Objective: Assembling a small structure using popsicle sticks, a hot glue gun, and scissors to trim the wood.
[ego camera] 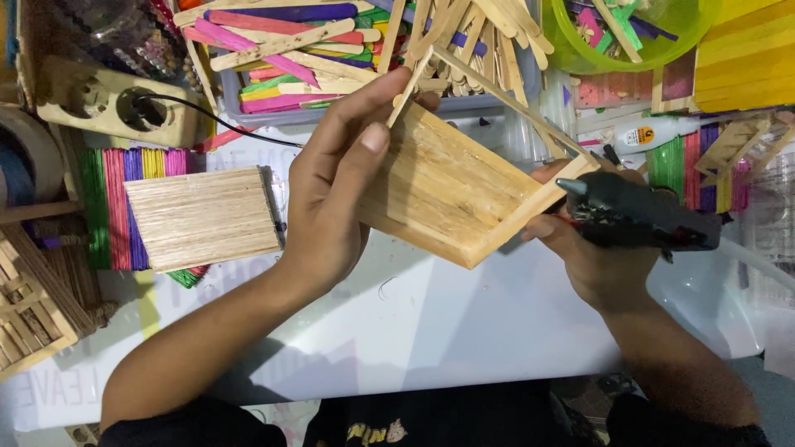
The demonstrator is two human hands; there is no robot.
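Observation:
My left hand (335,194) grips a panel made of plain wooden craft sticks (443,190), tilted above the white table (431,323), thumb on its face and fingers on its upper edge. A thin stick frame rises from the panel's far side. My right hand (584,248) holds a black glue gun (633,213) whose nozzle points left at the panel's right corner and touches it or nearly so.
A second flat stick panel (203,217) lies left on coloured stick mats. Behind are a tray of coloured craft sticks (286,50), a green bowl (638,33), a power strip (108,103), a glue bottle (654,132) and a small stick crate (29,314) at left.

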